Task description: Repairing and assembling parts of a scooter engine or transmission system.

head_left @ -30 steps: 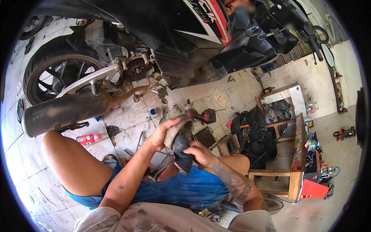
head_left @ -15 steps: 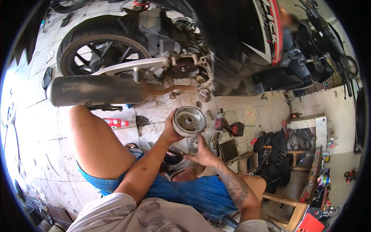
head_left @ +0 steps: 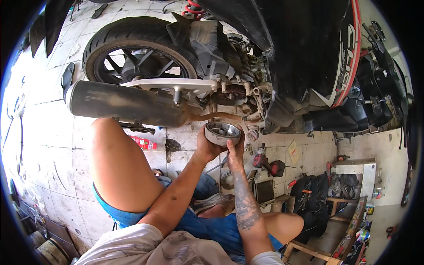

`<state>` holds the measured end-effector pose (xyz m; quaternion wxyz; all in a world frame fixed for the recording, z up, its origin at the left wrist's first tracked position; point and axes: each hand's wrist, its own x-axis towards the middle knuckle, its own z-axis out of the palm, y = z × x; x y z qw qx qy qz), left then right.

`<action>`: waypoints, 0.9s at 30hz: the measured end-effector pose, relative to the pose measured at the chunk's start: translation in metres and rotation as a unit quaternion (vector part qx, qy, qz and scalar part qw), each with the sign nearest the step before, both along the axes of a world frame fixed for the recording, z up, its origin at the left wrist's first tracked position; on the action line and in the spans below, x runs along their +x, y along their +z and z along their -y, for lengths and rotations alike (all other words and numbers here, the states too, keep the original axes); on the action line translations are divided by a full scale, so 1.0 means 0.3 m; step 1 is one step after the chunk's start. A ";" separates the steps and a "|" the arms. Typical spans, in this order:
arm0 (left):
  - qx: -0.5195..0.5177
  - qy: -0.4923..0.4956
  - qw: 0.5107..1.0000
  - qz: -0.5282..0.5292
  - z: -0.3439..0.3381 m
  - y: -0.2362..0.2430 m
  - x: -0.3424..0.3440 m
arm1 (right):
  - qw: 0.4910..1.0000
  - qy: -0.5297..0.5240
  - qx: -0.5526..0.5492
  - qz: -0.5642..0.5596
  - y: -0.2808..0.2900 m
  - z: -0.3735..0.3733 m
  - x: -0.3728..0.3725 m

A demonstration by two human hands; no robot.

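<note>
Both hands hold a round, cup-shaped metal flywheel (head_left: 223, 134), its hollow side facing up and tilted, with a hub showing inside. My left hand (head_left: 207, 148) wraps its left side, fingers curled beneath. My right hand (head_left: 236, 152) grips the right side, thumb pressed on the near outer wall. Just beyond is the exposed engine side (head_left: 232, 94) of a motorcycle, with a round opening and dark reddish windings in it. The flywheel stays apart from the engine, slightly below and nearer to me.
The exhaust muffler (head_left: 119, 101) and rear wheel (head_left: 137, 64) lie to the left. On the tiled floor are a red bottle (head_left: 145, 142), a red cordless impact driver (head_left: 267, 164), a radiator (head_left: 264, 192) and a finned disc (head_left: 227, 180). A wooden rack (head_left: 349, 234) stands at right.
My right hand has come up from below onto the flywheel's right side. The flywheel has tipped and moved closer to the engine. The whole view has shifted.
</note>
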<state>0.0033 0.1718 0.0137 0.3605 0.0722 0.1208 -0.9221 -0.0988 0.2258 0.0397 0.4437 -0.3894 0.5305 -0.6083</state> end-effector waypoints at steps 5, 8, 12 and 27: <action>-0.030 -0.018 0.996 0.085 0.107 0.045 -0.016 | 0.996 0.066 0.047 -0.045 0.076 0.082 -0.009; -0.017 -0.045 0.982 0.181 0.166 0.026 -0.049 | 0.994 -0.014 0.072 -0.079 0.042 0.146 -0.041; -0.006 0.019 0.949 0.314 0.213 -0.039 -0.130 | 0.994 -0.109 0.007 -0.003 0.047 0.251 -0.012; -0.114 0.181 0.907 0.363 0.265 0.056 -0.166 | 0.993 -0.116 -0.008 -0.023 0.001 0.394 -0.078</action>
